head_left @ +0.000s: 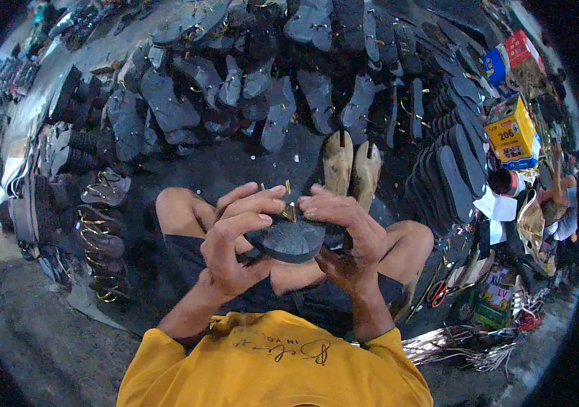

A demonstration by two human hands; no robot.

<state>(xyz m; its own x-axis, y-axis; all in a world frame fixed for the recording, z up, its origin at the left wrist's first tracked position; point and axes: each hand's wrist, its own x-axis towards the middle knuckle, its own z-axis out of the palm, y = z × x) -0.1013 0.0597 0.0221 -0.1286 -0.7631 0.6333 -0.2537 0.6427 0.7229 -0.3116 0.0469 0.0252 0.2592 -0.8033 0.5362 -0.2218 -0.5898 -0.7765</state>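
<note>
Both my hands are curled around a dark sandal sole [293, 241] above my crossed legs. My left hand [234, 234] grips its left side, thumb low and fingers over the top. On the opposite side, my right hand [354, 227] holds it in the same way. Thin gold strap ends [290, 211] stick up from the sole between my fingertips. Just beyond my right hand lie two wooden shoe lasts [338, 163], each with a slot at its toe. My fingers hide part of the sole's far end.
Many dark soles [167, 98] with strap ends spread across the far floor. Stacked soles [449, 176] stand at right, near a yellow box [512, 132]. Gold-strapped sandals [103, 237] line the left. Orange-handled scissors [440, 292] and strap bundles [459, 346] lie lower right. Another person sits at far right.
</note>
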